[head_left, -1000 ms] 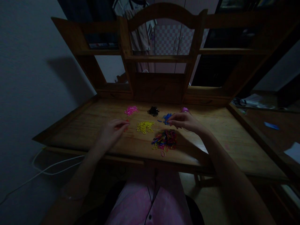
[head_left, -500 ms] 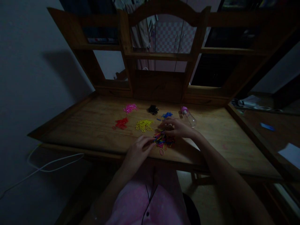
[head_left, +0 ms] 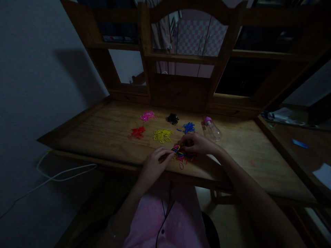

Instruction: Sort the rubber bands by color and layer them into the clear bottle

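Note:
On a wooden desk (head_left: 108, 137) lies a mixed heap of coloured rubber bands (head_left: 182, 155). My left hand (head_left: 156, 163) reaches it from the left, fingertips pinched at its edge. My right hand (head_left: 198, 144) rests on the heap's far side, fingers curled into the bands. Beyond the heap lie sorted small piles: red (head_left: 138, 132), yellow (head_left: 162, 135), pink (head_left: 148, 116), black (head_left: 172, 119) and blue (head_left: 188, 127). What each hand's fingers hold is too dark and small to name.
A small clear bottle with a pink cap (head_left: 212, 128) lies right of the blue pile. A wooden hutch with shelves (head_left: 181, 69) rises at the desk's back. A white cable (head_left: 59, 175) hangs left of the desk. Papers (head_left: 323, 174) lie at right.
My left hand left the red pile and came right to the mixed heap. My right hand drew back from the blue pile onto the heap. The camera view shifted slightly.

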The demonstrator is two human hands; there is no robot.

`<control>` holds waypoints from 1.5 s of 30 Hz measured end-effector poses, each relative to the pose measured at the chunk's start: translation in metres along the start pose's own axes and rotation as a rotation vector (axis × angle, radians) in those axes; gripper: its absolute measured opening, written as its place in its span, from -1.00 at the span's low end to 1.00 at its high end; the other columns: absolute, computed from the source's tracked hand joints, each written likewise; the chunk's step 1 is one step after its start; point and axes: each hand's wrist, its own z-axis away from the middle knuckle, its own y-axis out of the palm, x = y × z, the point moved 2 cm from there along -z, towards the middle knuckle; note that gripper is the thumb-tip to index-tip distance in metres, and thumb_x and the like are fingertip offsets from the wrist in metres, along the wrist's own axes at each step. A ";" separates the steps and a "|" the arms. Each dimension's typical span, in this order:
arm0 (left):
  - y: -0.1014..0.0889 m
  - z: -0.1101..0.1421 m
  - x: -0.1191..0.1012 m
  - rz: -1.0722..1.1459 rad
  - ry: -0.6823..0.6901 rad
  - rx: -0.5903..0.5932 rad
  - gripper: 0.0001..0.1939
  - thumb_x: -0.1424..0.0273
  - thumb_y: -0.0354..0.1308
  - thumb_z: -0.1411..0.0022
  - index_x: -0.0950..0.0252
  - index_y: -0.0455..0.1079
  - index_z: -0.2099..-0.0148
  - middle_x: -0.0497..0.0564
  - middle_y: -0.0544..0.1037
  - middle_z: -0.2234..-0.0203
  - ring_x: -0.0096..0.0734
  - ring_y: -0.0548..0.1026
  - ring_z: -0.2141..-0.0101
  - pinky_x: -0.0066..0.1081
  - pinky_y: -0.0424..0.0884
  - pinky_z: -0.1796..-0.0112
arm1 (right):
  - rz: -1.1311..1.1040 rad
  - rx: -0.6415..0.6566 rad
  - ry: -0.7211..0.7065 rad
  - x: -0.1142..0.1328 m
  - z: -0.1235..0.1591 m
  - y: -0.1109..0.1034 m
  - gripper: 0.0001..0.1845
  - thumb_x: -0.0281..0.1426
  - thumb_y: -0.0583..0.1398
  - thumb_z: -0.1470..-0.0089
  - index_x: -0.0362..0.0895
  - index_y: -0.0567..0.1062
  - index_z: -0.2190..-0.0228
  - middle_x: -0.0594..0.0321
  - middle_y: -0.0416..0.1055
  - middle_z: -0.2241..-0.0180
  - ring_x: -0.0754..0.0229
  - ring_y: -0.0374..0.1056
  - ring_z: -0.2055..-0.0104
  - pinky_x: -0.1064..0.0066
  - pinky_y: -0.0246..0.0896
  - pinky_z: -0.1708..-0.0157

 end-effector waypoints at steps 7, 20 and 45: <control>-0.003 -0.001 0.002 0.069 -0.031 0.021 -0.81 0.27 0.11 -0.31 0.20 0.53 0.21 -0.01 0.57 0.26 -0.35 0.52 0.19 -0.40 0.40 0.14 | -0.087 -0.057 0.022 0.003 0.005 -0.013 -0.74 -0.22 0.24 -0.08 -0.10 0.61 0.26 0.18 0.57 0.25 0.16 0.42 0.23 0.32 0.28 0.21; -0.004 -0.001 0.003 0.115 -0.038 0.026 -0.79 0.26 0.11 -0.31 0.23 0.53 0.22 -0.01 0.57 0.26 -0.34 0.51 0.19 -0.40 0.39 0.13 | -0.270 -0.111 0.138 -0.002 0.006 -0.024 -0.61 -0.11 0.29 0.00 -0.19 0.60 0.30 0.14 0.57 0.37 0.22 0.45 0.36 0.40 0.33 0.35; -0.005 -0.001 0.002 0.107 -0.010 0.020 -0.81 0.29 0.12 -0.31 0.23 0.52 0.22 -0.02 0.57 0.27 -0.37 0.51 0.20 -0.40 0.38 0.12 | 0.002 -0.256 0.003 0.007 -0.061 0.000 -0.77 -0.25 0.29 -0.03 -0.18 0.59 0.37 0.22 0.52 0.45 0.27 0.38 0.42 0.47 0.17 0.45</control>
